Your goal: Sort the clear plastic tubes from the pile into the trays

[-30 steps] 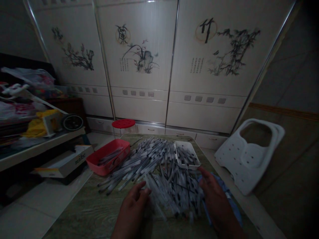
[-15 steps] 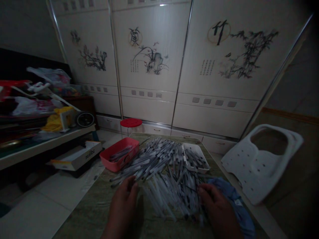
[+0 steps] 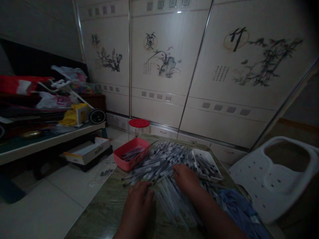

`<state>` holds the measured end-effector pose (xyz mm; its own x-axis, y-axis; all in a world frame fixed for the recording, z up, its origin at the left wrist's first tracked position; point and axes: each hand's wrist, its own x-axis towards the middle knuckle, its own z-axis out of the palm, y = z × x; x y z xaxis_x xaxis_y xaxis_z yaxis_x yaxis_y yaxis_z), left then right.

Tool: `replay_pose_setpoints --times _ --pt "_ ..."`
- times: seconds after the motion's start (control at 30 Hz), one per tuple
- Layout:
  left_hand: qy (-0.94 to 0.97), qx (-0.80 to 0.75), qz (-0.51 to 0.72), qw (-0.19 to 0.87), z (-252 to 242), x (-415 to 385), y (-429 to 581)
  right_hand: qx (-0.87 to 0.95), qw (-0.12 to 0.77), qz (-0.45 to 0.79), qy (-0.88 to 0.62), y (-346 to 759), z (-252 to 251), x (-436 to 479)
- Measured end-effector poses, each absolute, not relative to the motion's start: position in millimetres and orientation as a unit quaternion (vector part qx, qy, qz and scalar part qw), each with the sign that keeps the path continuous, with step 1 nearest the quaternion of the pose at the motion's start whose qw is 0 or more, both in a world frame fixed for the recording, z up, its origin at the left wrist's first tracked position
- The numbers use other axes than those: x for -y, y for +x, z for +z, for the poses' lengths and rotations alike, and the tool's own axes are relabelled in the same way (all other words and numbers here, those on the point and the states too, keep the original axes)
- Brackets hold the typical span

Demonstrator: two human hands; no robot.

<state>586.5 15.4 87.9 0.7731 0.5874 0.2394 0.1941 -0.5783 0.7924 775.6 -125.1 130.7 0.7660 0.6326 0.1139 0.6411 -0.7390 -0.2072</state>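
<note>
Many clear pens with dark ends lie in a heap (image 3: 161,156) on the table, and a looser group of clear pens (image 3: 169,199) lies nearer to me. My right hand (image 3: 185,177) reaches over the middle, its bent fingers at the near edge of the heap; what they grip is hidden. At the left of the nearer pens is my left hand (image 3: 138,202), thumb and fingers curled towards each other, with a small dark bit at the fingertips. A red basket (image 3: 119,162) and a white tray (image 3: 214,177) both hold pens.
A blue cloth (image 3: 239,205) lies on the table's right side. Beyond the table (image 3: 99,212) stands a red stool (image 3: 139,123). A white plastic chair (image 3: 269,186) is at the right. At left, a cluttered bench (image 3: 82,131) stands over an open box (image 3: 89,152).
My right hand has moved left and forward, from the right side of the nearer pens to the heap. The left hand stays beside the pens. The view has turned slightly left.
</note>
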Motion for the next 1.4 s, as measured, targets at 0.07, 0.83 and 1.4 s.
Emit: replay_pose_setpoints --times 0.07,0.83,1.4 --pt "0.847 -0.235 0.249 0.407 89 -18 584 0.353 0.071 -0.008 -0.933 784 129 113" --pt "0.799 -0.255 0.281 0.467 98 -27 577 0.411 0.192 0.014 -0.891 793 150 103" --pt "0.321 -0.117 0.105 0.934 101 68 602 0.089 0.788 0.303 -0.529 662 112 195"
